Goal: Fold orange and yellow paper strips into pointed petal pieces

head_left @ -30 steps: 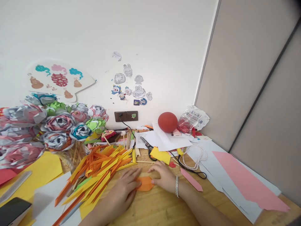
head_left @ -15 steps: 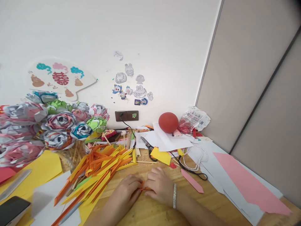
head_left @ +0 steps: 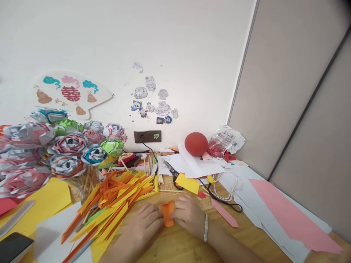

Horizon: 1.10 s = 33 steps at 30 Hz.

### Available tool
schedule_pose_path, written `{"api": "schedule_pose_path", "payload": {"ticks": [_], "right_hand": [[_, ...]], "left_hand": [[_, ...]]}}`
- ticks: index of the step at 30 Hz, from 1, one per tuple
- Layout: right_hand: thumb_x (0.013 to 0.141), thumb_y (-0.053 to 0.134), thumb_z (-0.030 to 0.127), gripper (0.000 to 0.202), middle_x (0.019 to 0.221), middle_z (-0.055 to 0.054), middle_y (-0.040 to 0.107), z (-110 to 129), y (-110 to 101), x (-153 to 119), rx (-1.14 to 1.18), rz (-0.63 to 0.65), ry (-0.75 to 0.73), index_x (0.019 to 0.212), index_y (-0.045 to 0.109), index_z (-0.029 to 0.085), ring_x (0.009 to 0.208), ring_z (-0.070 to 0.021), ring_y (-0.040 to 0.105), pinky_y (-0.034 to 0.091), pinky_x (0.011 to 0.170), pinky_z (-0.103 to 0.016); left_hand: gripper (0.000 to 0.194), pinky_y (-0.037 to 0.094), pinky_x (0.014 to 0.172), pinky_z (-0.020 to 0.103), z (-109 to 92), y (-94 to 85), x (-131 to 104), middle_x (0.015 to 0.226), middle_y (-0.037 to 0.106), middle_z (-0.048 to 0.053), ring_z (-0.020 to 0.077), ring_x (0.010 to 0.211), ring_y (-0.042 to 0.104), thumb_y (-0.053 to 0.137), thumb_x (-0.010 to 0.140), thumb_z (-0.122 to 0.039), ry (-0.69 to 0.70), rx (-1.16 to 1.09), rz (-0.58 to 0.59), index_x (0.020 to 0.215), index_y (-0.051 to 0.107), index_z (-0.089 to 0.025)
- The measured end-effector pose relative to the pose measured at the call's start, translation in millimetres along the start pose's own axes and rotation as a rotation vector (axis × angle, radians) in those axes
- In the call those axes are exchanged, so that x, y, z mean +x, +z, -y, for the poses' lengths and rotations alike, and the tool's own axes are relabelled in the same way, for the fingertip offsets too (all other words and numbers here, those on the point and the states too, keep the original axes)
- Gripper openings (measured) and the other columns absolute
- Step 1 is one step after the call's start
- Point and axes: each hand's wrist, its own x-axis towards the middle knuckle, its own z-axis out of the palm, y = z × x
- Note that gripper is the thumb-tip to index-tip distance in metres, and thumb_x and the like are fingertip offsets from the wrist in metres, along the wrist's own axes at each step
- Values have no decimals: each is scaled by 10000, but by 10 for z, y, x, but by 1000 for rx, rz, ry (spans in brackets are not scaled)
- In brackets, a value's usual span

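A small piece of orange paper is held between both hands over the wooden table, its middle showing and its side edges covered by fingers. My left hand grips the paper's left edge, fingers closed. On the opposite edge, my right hand pinches it, with a sparkling bracelet on that wrist. Left of my hands lies a heap of folded orange and yellow paper strips. A pink paper strip rests to the right of my right hand.
Scissors, a yellow paper piece and a black cord lie beyond my hands. Paper flowers crowd the back left. A red balloon sits near the wall. White and pink sheets cover the right side.
The orange paper, narrow and mostly hidden before, now shows as a wider, opened-out piece between my hands. My hands have moved slightly apart.
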Motion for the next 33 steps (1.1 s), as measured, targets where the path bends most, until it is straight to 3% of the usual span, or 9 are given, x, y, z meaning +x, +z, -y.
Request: {"api": "schedule_pose_path", "payload": {"ticks": [5,9,14,19,27,33], "right_hand": [[835,586,156,125,814,2,640,-106,61,-25,124,107,-55,868,680,230,767,-155,524,398,709,-262],[795,658,180,84,820,4,638,-136,58,-39,241,86,6,835,700,241,796,-155,540,410,734,-260],[692,771,236,98,812,-4,635,-170,131,-29,370,55,88,755,703,205,797,-150,553,412,760,-266],[651,796,315,174,806,3,635,-207,210,-16,475,54,167,695,672,201,821,-164,564,397,781,-285],[623,806,207,157,776,19,615,-82,171,21,463,45,350,635,649,194,813,-167,554,360,765,-290],[638,762,154,145,742,20,582,74,136,40,356,21,454,614,621,181,807,-167,527,342,748,-291]], "left_hand": [[201,464,739,268,10,47,11,862,650,29,171,821,588,441,898,-155,-122,-222,146,852,623,-228],[162,454,795,252,121,85,-26,899,648,24,160,881,588,499,875,-174,-215,-432,167,836,646,-232],[164,449,775,248,149,102,-23,851,644,19,158,847,592,529,870,-231,-244,-529,159,770,658,-222],[153,440,753,257,114,148,7,796,638,15,168,805,582,569,842,-284,-293,-551,150,732,643,-209],[133,398,676,235,88,243,51,746,580,-7,158,745,544,617,763,-226,-492,-433,180,638,588,-188],[128,379,668,244,53,290,73,732,559,-8,164,738,526,588,747,-198,-550,-386,158,628,542,-185]]}}
